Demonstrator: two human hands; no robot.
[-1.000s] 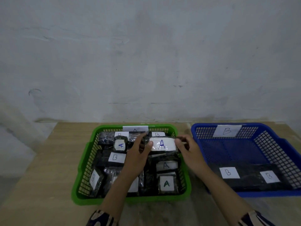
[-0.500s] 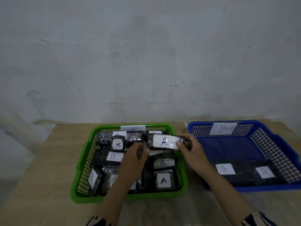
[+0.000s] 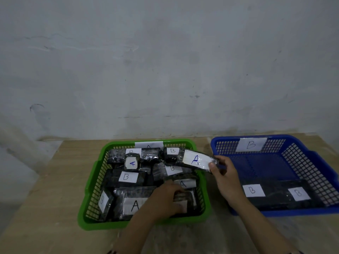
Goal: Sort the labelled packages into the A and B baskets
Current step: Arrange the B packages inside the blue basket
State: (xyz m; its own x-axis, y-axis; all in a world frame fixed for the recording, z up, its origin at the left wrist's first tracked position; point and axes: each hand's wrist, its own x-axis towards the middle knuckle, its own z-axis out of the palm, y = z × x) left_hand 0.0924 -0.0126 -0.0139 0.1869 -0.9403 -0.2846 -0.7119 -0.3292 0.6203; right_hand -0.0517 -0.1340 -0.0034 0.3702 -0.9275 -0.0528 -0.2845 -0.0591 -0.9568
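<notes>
From the head view, two B packages (image 3: 275, 194) are seen lying in the blue B basket (image 3: 311, 158); several B-labelled packs (image 3: 128, 177) remain mixed with A packs in the green A basket (image 3: 88, 204), so much is left; a long A package (image 3: 196, 160) is pinched at its end by the right hand (image 3: 224, 176) over the green basket's right rim; unlike a second ago, the left hand (image 3: 165, 198) is lowered onto a front pack, fingers curled round it.

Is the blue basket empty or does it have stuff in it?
Not empty. The blue basket holds two dark packages labelled B at its near side; the rest shows bare mesh.
</notes>
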